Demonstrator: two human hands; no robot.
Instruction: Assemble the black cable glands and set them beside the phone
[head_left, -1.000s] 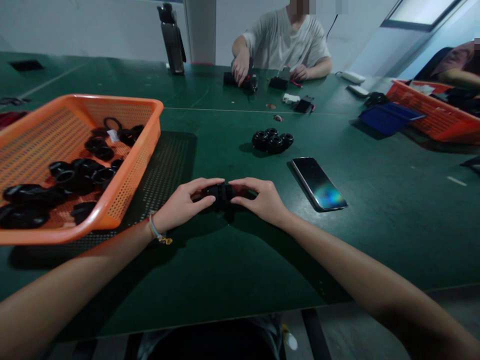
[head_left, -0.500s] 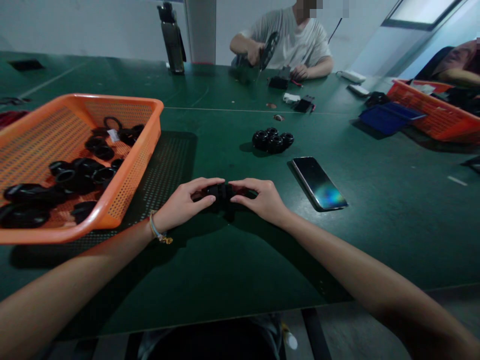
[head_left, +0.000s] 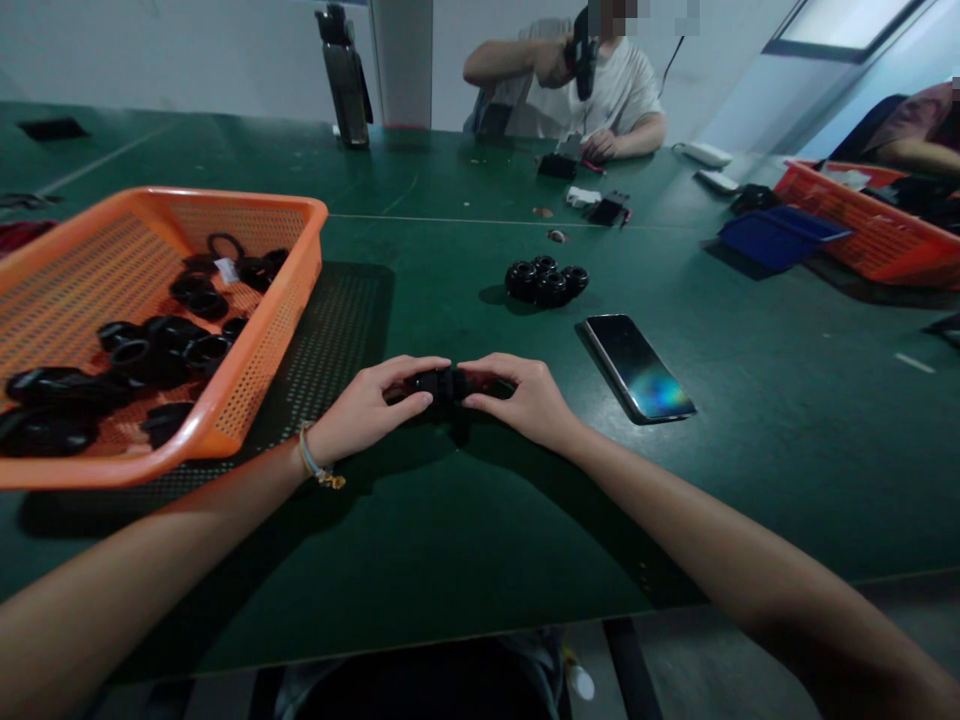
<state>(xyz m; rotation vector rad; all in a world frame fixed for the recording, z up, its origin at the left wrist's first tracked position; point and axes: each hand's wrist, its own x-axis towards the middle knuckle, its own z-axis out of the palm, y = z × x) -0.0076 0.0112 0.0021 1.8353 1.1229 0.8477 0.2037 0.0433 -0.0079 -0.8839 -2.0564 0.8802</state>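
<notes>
Between my two hands, just above the green table, is a dark black part. My left hand grips its left side with thumb and fingers, and my right hand pinches its right side. The fingertips of both hands nearly meet at the top. Fingers cover much of the part, so its shape is unclear. Beyond my hands sits a cluster of shiny black round parts. An orange basket on the left holds several black parts.
A phone lies right of my right hand. Farther right are a blue tray and another orange basket. A bottle stands at the back. Across the table a person raises a dark tool.
The person across the table has raised the dark tool up from the table. My hands and the black part have hardly moved.
</notes>
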